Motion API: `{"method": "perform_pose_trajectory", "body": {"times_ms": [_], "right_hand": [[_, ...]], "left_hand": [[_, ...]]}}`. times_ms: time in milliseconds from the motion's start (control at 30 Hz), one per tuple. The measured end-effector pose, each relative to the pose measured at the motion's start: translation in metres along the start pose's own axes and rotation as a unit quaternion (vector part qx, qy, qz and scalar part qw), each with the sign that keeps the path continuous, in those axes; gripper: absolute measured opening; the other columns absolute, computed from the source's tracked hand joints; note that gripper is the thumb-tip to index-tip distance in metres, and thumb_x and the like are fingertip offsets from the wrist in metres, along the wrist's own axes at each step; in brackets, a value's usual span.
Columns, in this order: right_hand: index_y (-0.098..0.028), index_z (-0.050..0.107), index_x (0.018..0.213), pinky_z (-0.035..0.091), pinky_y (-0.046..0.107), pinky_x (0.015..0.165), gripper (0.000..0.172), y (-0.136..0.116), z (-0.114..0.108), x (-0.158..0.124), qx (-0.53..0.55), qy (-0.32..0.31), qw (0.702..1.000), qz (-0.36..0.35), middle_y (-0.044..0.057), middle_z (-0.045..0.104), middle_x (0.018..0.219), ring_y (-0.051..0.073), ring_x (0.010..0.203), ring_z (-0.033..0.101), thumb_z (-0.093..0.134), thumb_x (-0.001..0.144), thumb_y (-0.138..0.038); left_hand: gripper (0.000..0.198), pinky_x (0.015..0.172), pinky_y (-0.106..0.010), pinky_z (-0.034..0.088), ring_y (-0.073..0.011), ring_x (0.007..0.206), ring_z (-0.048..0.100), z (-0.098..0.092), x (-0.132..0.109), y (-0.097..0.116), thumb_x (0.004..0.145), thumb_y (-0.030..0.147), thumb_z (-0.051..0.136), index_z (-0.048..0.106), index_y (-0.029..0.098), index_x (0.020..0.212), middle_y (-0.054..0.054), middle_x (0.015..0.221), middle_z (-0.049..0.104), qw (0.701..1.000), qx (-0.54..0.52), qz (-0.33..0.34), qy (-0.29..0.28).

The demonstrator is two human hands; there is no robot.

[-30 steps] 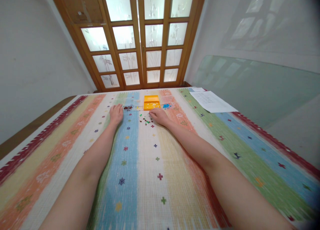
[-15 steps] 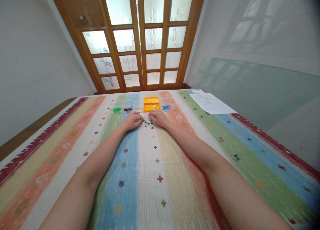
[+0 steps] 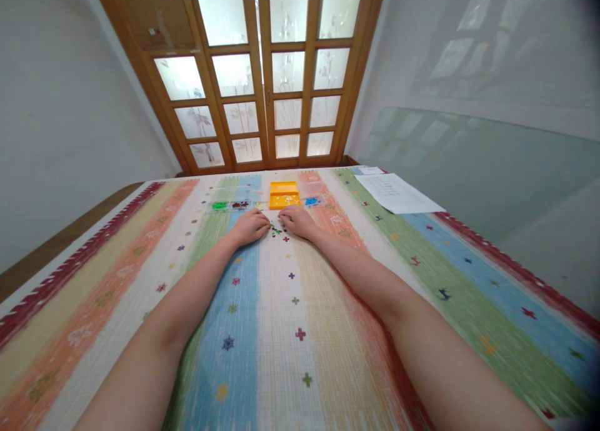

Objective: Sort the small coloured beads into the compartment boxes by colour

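My left hand [image 3: 251, 226] rests on the cloth left of a small scatter of green and dark red pieces [image 3: 277, 230]. Its fingers are curled, with the tips at the edge of that scatter. Facing it from the other side is my right hand [image 3: 297, 221], thumb and fingers drawn together. Whatever either pinch holds is too small to make out. Just beyond the hands stands an open yellow box [image 3: 284, 200] with pale bits in its lower half. Clear trays beside it hold green pieces [image 3: 219, 206], dark red pieces [image 3: 240, 205], a few yellow pieces [image 3: 259, 205] and blue pieces [image 3: 312, 202].
A striped patterned tablecloth [image 3: 281, 343] covers the table. Printed paper sheets [image 3: 398, 192] lie at the far right. A glass-paned wooden door [image 3: 265, 100] stands behind the table, and a pale green panel [image 3: 482, 168] leans along the right wall.
Both hands stay almost where they were. The fingers of my left hand have shifted very slightly; otherwise the pieces and boxes look the same.
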State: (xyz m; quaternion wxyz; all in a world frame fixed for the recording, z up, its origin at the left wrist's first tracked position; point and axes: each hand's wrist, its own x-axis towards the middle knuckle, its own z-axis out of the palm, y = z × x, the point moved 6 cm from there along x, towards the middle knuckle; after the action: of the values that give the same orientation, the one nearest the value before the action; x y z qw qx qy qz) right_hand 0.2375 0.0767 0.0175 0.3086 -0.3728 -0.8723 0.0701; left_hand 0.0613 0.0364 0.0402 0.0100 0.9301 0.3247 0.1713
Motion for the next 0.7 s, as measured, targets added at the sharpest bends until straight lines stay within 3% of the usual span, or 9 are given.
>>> {"method": "perform_pose_trajectory", "body": {"times_ms": [367,700], "right_hand": [[-0.018,0.080,0.103,0.046,0.034,0.097,0.023,0.0001,-0.0001,0.0005,-0.004,0.002,1.000,-0.003,0.010,0.077,0.109,0.023,0.105,0.066,0.058,0.105,-0.023],[-0.018,0.080,0.103,0.046,0.033,0.097,0.025,-0.0015,-0.0006,0.0006,-0.004,-0.003,1.000,0.002,0.010,0.077,0.108,0.022,0.105,0.065,0.056,0.106,-0.024]], "left_hand": [[0.032,0.105,-0.041,0.046,-0.0225,0.107,0.065,0.0057,0.0029,-0.0050,0.107,0.028,0.050,0.081,0.022,0.105,-0.008,0.116,0.078,1.000,-0.023,0.018,-0.013],[0.034,0.111,-0.043,0.045,-0.0238,0.119,0.061,0.0094,-0.0011,-0.0087,0.108,0.029,0.047,0.079,0.023,0.120,-0.007,0.125,0.076,0.999,-0.046,0.007,-0.003]]}}
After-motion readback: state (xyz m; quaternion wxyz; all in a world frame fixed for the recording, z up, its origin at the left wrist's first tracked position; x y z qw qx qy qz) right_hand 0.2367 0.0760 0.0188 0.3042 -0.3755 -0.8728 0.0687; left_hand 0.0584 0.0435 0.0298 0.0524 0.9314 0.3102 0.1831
